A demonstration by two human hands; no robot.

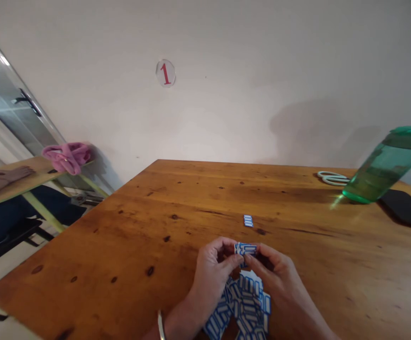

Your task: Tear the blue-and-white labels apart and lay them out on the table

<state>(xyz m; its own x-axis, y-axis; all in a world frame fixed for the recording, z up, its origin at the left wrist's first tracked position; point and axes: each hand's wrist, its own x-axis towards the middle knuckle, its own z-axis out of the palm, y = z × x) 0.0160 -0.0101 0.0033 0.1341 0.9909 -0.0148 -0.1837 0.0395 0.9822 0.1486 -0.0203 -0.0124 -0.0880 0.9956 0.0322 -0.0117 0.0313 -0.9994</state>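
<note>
Between my two hands are small blue-and-white printed cards (250,249), raised just above the table. My left hand (214,264) pinches their left edge with thumb and fingers. At their right edge, my right hand (276,269) pinches them the same way. Below and between my wrists lies a heap of similar blue-and-white cards (248,302), overlapping at many angles and partly hidden by my hands. One small blue-and-white piece (248,220) lies apart on the wood, beyond my fingertips.
A green bottle (382,165) stands at the right beside a dark phone-like slab (409,208) and a coiled white cable (333,178). The wooden table (120,236) meets the wall at the back. Far left, a person's arm (7,179) rests on another table near a pink cloth (67,156).
</note>
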